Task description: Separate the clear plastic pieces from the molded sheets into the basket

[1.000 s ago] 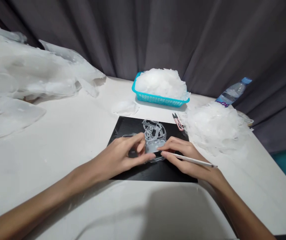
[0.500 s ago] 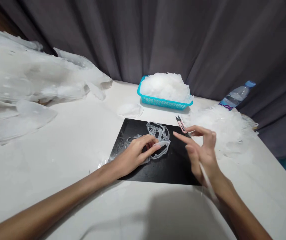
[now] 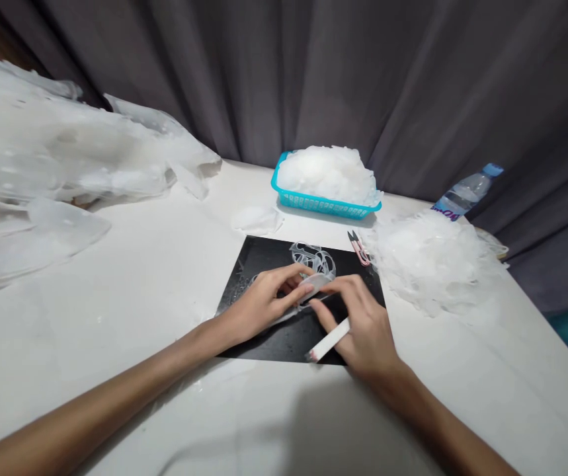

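My left hand (image 3: 268, 297) pinches a small translucent white piece (image 3: 313, 287) over the black mat (image 3: 284, 344). My right hand (image 3: 363, 324) holds a white stick (image 3: 330, 340) with a reddish tip, tucked under its fingers and pointing down to the left. Its index fingertip reaches the right side of the translucent piece, with the thumb just below. Clear curled cut-out strips (image 3: 313, 254) lie on the mat behind the fingers. Pink-handled snips (image 3: 359, 250) rest at the mat's back right edge.
A blue basket (image 3: 328, 205) heaped with white pieces stands at the back. Right of the mat is a loose white pile (image 3: 427, 264), with a water bottle (image 3: 469, 192) behind it. Large translucent sheets (image 3: 65, 152) cover the left back of the white table (image 3: 129, 284).
My right hand has moved left and in beside my left hand, bringing the stick over the mat. The translucent piece now shows its rounded face between the hands.
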`<action>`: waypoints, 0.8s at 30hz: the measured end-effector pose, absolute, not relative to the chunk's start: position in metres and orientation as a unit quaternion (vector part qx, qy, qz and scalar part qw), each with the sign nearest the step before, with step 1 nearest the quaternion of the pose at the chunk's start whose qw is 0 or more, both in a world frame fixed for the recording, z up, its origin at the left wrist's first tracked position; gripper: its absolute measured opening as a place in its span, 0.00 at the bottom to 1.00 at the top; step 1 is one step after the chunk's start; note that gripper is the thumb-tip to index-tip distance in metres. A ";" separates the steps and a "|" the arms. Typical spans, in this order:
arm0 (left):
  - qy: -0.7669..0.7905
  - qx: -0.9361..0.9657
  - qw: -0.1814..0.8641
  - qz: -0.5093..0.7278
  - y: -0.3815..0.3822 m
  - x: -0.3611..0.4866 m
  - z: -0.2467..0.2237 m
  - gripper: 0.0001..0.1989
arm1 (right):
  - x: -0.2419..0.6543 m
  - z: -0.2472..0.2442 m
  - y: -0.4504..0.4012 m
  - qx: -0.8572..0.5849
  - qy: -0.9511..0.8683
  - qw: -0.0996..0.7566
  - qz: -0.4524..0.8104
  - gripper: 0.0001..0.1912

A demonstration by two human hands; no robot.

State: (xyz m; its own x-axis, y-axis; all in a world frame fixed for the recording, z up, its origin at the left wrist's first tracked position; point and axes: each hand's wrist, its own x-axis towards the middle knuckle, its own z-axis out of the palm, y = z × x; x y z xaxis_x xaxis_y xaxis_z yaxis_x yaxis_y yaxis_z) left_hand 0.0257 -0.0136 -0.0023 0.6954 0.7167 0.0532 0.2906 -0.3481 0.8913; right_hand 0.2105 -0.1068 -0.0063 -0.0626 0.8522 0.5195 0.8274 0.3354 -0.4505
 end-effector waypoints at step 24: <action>0.316 0.809 0.423 0.260 -0.025 0.030 -0.005 0.16 | 0.261 -0.013 -0.094 -0.700 -0.652 0.290 -0.029 0.09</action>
